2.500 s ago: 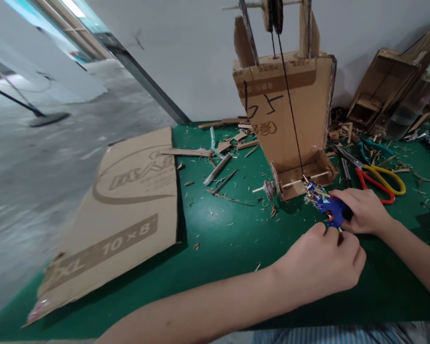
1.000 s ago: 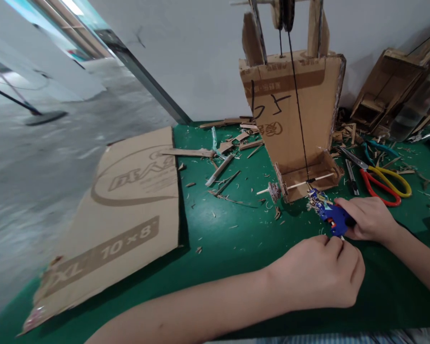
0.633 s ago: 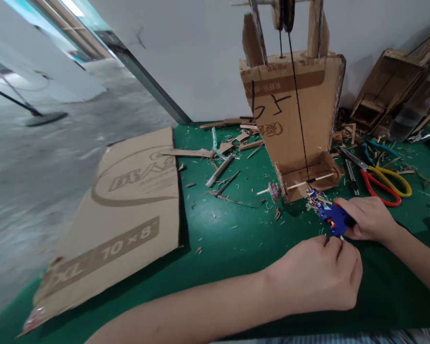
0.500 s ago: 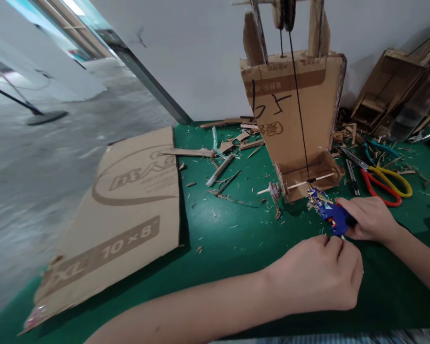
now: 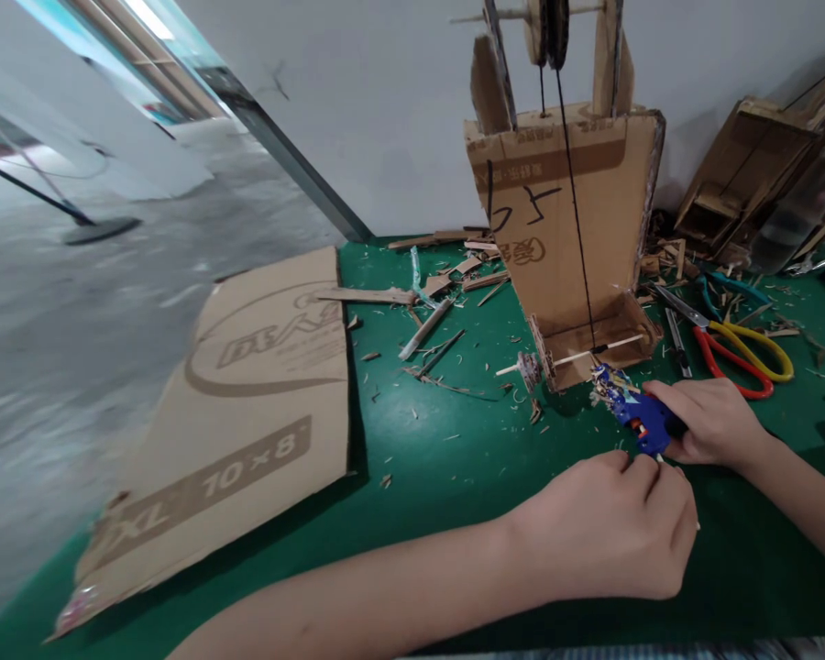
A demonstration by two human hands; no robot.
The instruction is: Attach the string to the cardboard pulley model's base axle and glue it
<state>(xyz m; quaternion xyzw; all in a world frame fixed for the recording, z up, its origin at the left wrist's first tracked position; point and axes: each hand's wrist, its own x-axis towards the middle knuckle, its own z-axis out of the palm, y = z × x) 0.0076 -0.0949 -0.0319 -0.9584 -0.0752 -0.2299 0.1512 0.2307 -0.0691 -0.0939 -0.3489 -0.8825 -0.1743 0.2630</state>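
My right hand (image 5: 711,423) is wrapped around a blue hot glue gun (image 5: 650,423), whose nozzle end is crusted with glue and scraps and points up-left toward the cardboard box model (image 5: 556,266). Closed in a fist right below the gun, my left hand (image 5: 622,527) pinches a thin white glue stick (image 5: 658,456) at the gun's rear; most of the stick is hidden by the fingers. A wooden skewer (image 5: 615,346) crosses the model's lower tray, with a black string tied on it running up to cardboard pulley wheels (image 5: 548,32).
A flat cardboard sheet (image 5: 275,394) lies at the left of the green table (image 5: 440,550). Scissors (image 5: 742,353) with red and yellow handles and a craft knife (image 5: 677,341) lie at the right. Cardboard scraps (image 5: 454,275) litter the back, and another cardboard model (image 5: 742,174) leans at the wall.
The view has shifted slightly, so everything sits a little lower and further right. A white stick end now shows beside my left hand's outer edge. Both hands otherwise hold their places.
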